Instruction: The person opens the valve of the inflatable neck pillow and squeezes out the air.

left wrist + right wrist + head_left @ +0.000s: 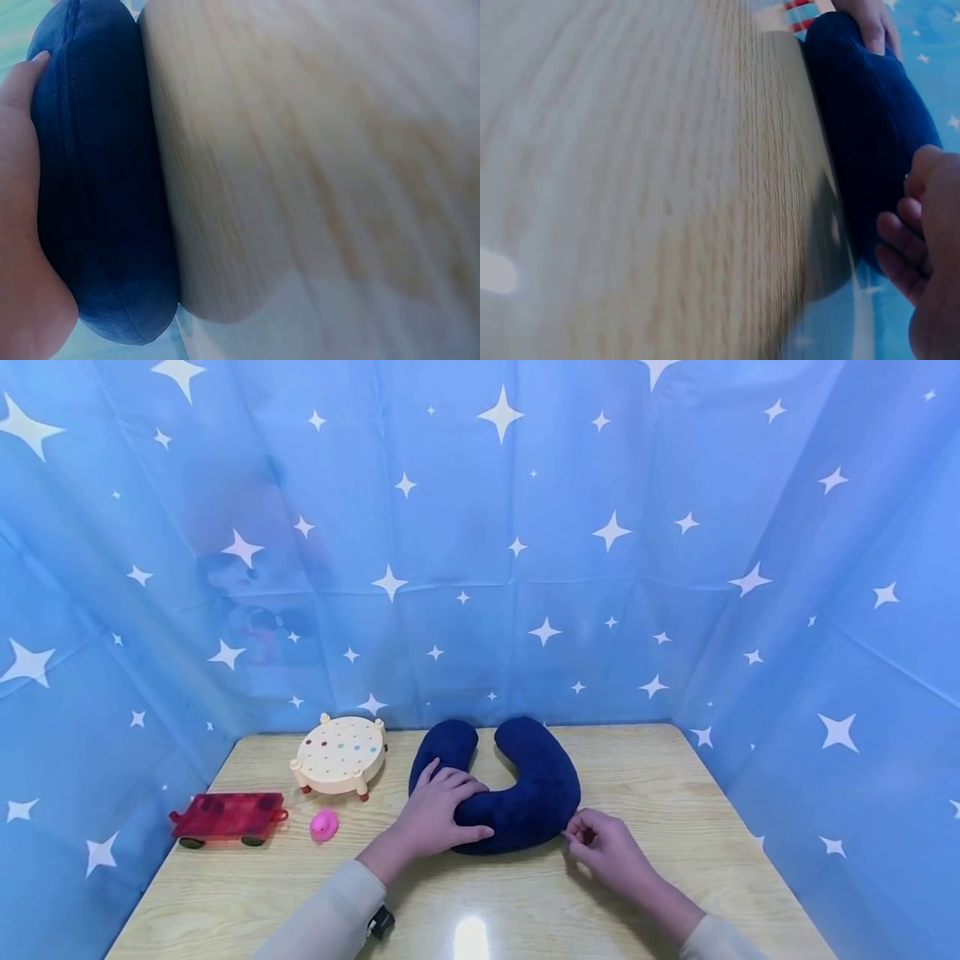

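Observation:
A dark blue U-shaped neck pillow (536, 777) lies on the table with its opening toward the back. My left hand (442, 806) rests on its left front curve, fingers spread over the top and the thumb along the front. In the left wrist view a zipper (69, 139) runs along the pillow's side below that thumb. At the right front side of the pillow, my right hand (609, 847) pinches a tiny piece, which looks like the zipper pull (907, 178), between thumb and index finger. Its other fingers are loosely curled.
To the left on the wooden table (675, 860) stand a red translucent toy wagon (231, 815), a small pink toy (324, 825) and a cream round toy table (339, 752) with dotted top. A blue star-patterned curtain (465, 527) encloses the back and sides.

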